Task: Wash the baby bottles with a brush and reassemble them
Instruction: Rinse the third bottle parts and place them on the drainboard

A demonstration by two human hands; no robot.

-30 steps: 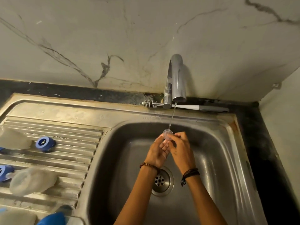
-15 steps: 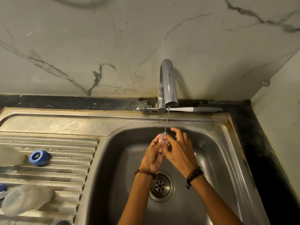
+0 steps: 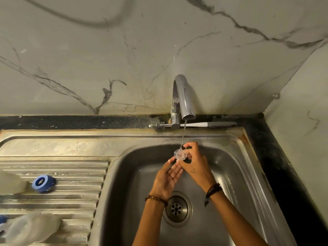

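My right hand (image 3: 194, 163) pinches a small clear silicone teat (image 3: 181, 154) under the thin stream from the tap (image 3: 183, 100), over the steel sink (image 3: 236, 174). Just below the teat, my left hand (image 3: 167, 178) is open with its palm up and fingers straight, apart from the teat. The bottle brush (image 3: 200, 124) lies on the ledge behind the tap. On the draining board lie a blue screw ring (image 3: 43, 183), a clear bottle (image 3: 32, 228) on its side at the lower left, and another clear bottle (image 3: 10, 182) at the left edge.
The drain (image 3: 177, 208) sits in the basin below my wrists. A marble wall rises behind the sink and a second wall closes the right side. A dark counter strip (image 3: 276, 166) runs along the right of the sink. Part of a blue piece (image 3: 2, 219) shows at the left edge.
My left hand has let go of the teat and opened below it. My right hand now holds the teat alone under the water. The view has shifted slightly.
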